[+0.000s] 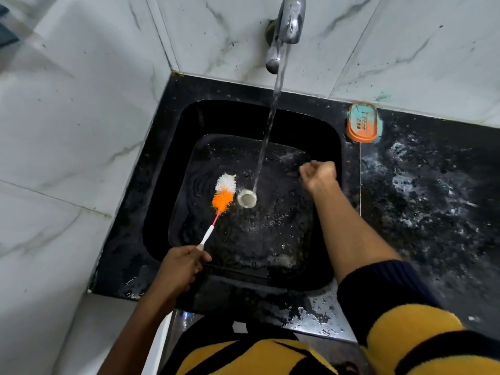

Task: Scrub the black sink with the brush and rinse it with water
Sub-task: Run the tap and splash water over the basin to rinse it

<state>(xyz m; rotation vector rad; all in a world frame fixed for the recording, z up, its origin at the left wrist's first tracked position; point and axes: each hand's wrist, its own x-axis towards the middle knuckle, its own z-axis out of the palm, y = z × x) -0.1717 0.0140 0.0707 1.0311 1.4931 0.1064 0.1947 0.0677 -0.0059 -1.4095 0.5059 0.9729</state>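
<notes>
Marble-veined white wall tiles [81, 117] behind, speckled black counter [433, 198] to the right. Black sink [162, 163] set in the corner — wet floor, tap [290, 20] running onto the drain [246, 198]. Left hand [180, 266] pinching the brush [223, 194] at its thin handle end, bristle head resting on the basin floor beside the drain. Right hand [319, 175] curled over the basin, holding nothing visible. Orange soap dish [364, 123] at the rim. Brush likely light, bristles soft, stem whippy — better gripped higher for firm scrubbing.
</notes>
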